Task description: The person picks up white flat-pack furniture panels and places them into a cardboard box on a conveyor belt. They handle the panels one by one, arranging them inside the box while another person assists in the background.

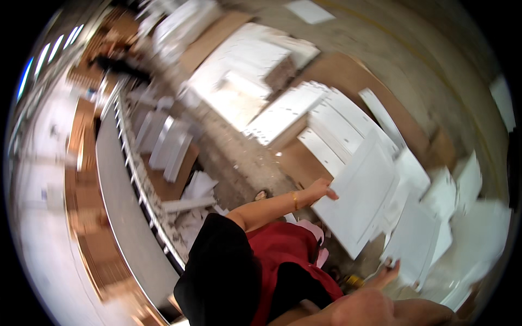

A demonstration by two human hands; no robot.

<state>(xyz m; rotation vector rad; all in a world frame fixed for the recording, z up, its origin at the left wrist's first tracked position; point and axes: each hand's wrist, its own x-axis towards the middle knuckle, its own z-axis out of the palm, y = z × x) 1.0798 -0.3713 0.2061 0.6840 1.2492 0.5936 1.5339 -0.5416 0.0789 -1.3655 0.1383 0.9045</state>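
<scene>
My left hand [319,191] is closed on the left edge of a flat white panel [363,190], thumb on top. The panel is held tilted and shows a faint recessed border. Farther right and lower, my right hand [385,275] is closed at the lower corner of a second white panel [414,239]; motion blur softens its fingers. Under and behind the first panel lie stacked white boards [333,122] with small holes or marks along their edges.
Brown cardboard [353,70] lies beneath the boards. Farther off stands another white stack [239,60]. A long roller conveyor [130,157] runs along the left, with cardboard stacks [98,217] beyond it. Wrapped white pieces [478,239] stand at right. A person in dark clothing [122,66] is far left.
</scene>
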